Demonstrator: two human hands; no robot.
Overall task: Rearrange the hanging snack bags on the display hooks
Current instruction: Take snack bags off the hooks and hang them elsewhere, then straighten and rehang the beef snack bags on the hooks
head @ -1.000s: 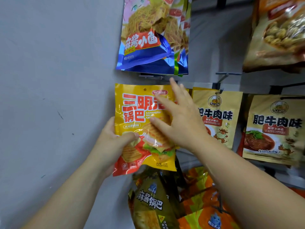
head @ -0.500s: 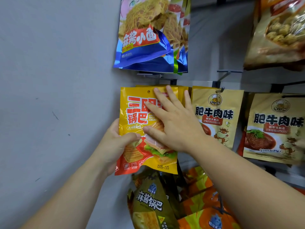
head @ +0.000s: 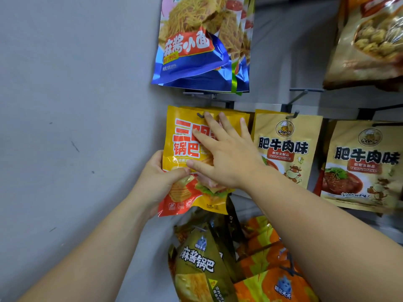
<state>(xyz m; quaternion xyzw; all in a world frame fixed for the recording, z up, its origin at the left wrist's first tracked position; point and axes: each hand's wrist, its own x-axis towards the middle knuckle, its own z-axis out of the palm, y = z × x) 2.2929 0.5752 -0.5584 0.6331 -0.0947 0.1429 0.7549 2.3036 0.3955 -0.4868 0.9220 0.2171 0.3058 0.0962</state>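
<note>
Obs: the yellow bag (head: 192, 153) is at the left edge of the display, middle row, with its top seam at the hook (head: 200, 115). The hook's dark tip shows in front of the seam. I cannot tell whether the hang-hole is fully threaded.

Your left hand (head: 157, 182) grips the bag's left edge, thumb on the front and the rest curled behind. Your right hand (head: 226, 158) lies flat on the face, its fingers (head: 212, 125) straight and pressing, index tip just beside the hook.

Risks:
- If you let go with the left hand before the hole is seated, the bag will likely slide off and drop onto the olive bag (head: 200, 264) below.
- A hard push with the flat hand could tear the hole or crush the contents.
- Your right forearm passes near the tan bags (head: 285, 144). A sideways sweep may knock one off its hook.

Writing:
- Yellow bag: red "三明" (the rest is covered by your hand) and "锅巴".
- Blue bag (head: 196, 51) above: "麻酱小面".
- Tan bags: "肥牛肉味", "新型豆制品", "FEINIUROUWEI".
- Olive bag: "麻酱锅巴".
- Finer print is unreadable.
</note>
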